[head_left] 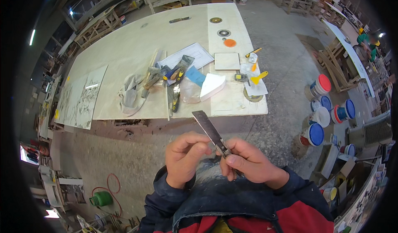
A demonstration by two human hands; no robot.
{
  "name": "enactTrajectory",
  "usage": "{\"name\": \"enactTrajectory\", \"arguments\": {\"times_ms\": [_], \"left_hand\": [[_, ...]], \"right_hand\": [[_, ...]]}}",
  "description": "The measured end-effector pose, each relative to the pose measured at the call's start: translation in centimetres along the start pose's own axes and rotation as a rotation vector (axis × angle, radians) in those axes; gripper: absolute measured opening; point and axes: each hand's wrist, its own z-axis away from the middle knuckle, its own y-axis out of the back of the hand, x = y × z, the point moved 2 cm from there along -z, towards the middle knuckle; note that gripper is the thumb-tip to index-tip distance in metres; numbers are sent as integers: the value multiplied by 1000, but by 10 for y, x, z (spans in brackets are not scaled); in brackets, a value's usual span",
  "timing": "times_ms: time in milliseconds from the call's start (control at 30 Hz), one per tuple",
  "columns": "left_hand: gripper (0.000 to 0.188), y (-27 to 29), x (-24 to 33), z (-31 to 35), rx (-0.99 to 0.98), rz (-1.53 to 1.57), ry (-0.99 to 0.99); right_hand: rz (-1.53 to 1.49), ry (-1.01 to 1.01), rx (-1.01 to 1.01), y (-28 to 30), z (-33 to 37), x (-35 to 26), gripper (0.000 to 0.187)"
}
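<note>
Flat-bladed tool (209, 129): likely light, stiff; base (224, 151) suits gripping.
Right hand (251, 162) pinches it there; left hand (182, 157) curls alongside, its hold I can't tell.

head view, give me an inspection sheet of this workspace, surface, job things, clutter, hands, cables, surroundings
Surface: pale worktable, dark-streaked panel at its left end.
Job's things: dark flat-bladed tool, held up off the worktable.
Clutter: yellow scraper, white block, paper sheet and orange disc on the worktable.
Hands: right hand grips the tool's lower end; left hand beside it, contact unclear.
Cables: nothing seen; red hose near green cylinder.
Surroundings: blue-lidded bucket and red-lidded bucket at right; co-worker beyond.
</note>
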Motion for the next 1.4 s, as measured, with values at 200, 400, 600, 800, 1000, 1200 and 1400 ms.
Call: {"name": "enactTrajectory", "arguments": {"times_ms": [200,400,600,800,1000,1200,1400], "left_hand": [[15,4,6,8,23,38,14],[14,9,14,12,-7,128,23],[23,11,20,12,-193,918,-8],[23,13,25,19,-278,1030,-45],[23,14,26,23,-266,1039,-61],[21,14,23,25,-243,1013,-56],[23,9,18,27,-194,876,-130]], "right_hand": [[-24,16,-79,-9,-1,-12,41],[53,-9,-42,-12,0,-19,36],[77,45,69,-15,-1,-22,32],[74,39,-3,-18,-2,-20,35],[81,35,-15,-21,-3,-17,35],[87,17,-13,-22,-2,-15,35],[209,55,-6,-31,-3,-18,32]]}}
